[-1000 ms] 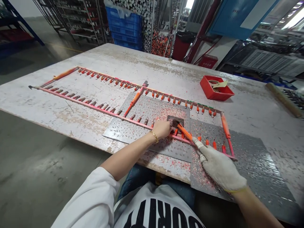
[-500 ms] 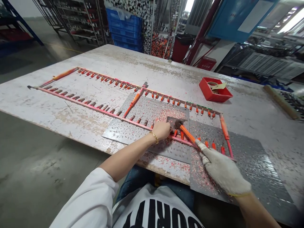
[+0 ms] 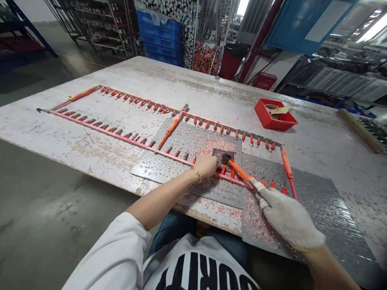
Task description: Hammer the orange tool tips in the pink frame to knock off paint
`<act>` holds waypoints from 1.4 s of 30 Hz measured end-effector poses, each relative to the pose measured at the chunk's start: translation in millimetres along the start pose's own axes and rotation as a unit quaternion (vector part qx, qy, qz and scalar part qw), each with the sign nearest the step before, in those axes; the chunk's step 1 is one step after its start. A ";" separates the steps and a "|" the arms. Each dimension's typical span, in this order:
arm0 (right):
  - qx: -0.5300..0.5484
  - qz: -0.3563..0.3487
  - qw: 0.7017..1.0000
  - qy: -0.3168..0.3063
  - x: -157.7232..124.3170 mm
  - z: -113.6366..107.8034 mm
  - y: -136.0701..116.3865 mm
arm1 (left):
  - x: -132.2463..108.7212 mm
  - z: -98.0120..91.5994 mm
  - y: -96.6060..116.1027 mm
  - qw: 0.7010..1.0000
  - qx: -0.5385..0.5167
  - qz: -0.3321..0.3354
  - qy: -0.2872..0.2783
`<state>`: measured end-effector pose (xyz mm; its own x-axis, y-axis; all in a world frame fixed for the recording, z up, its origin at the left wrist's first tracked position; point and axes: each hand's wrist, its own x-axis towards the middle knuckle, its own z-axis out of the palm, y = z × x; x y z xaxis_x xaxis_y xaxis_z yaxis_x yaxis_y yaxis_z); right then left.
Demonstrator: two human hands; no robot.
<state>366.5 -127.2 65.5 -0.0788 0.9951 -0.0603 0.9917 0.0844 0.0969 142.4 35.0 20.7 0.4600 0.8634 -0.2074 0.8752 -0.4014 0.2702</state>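
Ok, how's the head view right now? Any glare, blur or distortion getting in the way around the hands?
In the head view, the ceiling light blows out at the top right, away from the work; the wide lens makes the shelving rack lean; the gloved right hand and orange-handled tool stay readable, without heavy glare.

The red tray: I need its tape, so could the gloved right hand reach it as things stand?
Probably yes, if it lets go of the orange-handled hammer: only the low pink rail lies between the gloved right hand and the red tray.
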 end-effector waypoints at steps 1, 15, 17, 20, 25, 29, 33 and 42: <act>0.005 0.004 1.000 0.011 -1.8 -3.9 1.9 | -0.1 0.0 -0.1 1.000 -0.001 0.004 0.002; -0.019 0.003 1.000 0.011 -4.8 -4.0 3.8 | 1.4 2.4 -2.6 1.000 0.003 0.008 0.007; 0.002 0.011 0.999 0.040 -9.7 -14.5 4.3 | 2.2 2.4 -2.7 1.000 0.007 0.011 0.008; 0.056 0.021 0.994 0.096 -13.8 -26.3 -0.4 | 3.1 1.2 -2.1 1.000 0.011 0.002 -0.003; 0.010 -0.006 1.000 0.023 -6.3 -7.2 -2.8 | 0.3 -1.4 -1.2 1.000 0.007 -0.003 -0.005; -0.018 -0.010 1.000 0.002 -6.3 -6.7 4.9 | -0.8 -1.7 -1.4 1.000 0.009 0.000 -0.005; 0.040 0.014 0.996 0.076 -13.2 -28.9 1.8 | 1.1 -1.9 -1.3 1.000 0.011 -0.001 -0.007; -0.003 -0.019 1.000 0.008 -8.6 2.5 -0.8 | -2.5 -3.6 -0.9 1.000 0.012 0.006 -0.003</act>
<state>366.6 -136.0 63.5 -0.1188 0.9917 -0.0485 0.9873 0.1231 0.1006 139.9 34.3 24.4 0.4708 0.8567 -0.2109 0.8733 -0.4186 0.2492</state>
